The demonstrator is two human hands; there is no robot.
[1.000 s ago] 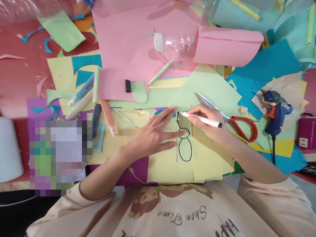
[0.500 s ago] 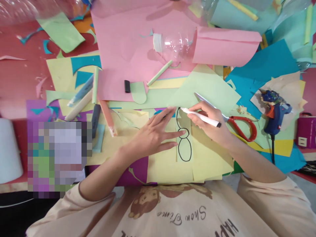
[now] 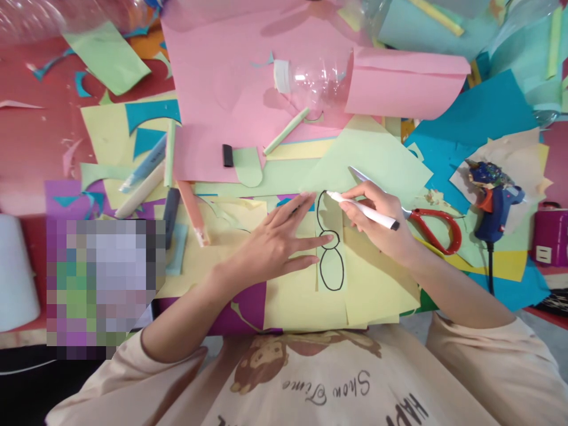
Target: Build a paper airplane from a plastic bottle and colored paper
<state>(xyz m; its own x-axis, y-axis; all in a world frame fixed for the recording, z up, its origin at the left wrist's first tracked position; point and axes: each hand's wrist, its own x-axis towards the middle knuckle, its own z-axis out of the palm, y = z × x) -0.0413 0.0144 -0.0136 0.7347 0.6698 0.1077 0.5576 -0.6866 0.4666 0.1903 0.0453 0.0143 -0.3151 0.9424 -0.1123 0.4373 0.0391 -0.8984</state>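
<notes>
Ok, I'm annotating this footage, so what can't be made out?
All in the head view:
Scissors: blades partly behind the right hand.
Small drawn loop: partly under the left hand.
White cylinder: cut off by the left edge.
Lower left: contents masked by a pixelated patch.

On the shirt (image 3: 306, 370) at six o'clock we read "Show Time" (image 3: 326, 386) — upside down — and, towards five, "HAPP" (image 3: 406, 412), cut off.

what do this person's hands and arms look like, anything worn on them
The left hand and right hand are bare, with slim fingers; no gloves, rings, watch or wristbands show. The left sleeve and right sleeve are loose, pale cream and roughly elbow-length, with no print visible on them.
</notes>
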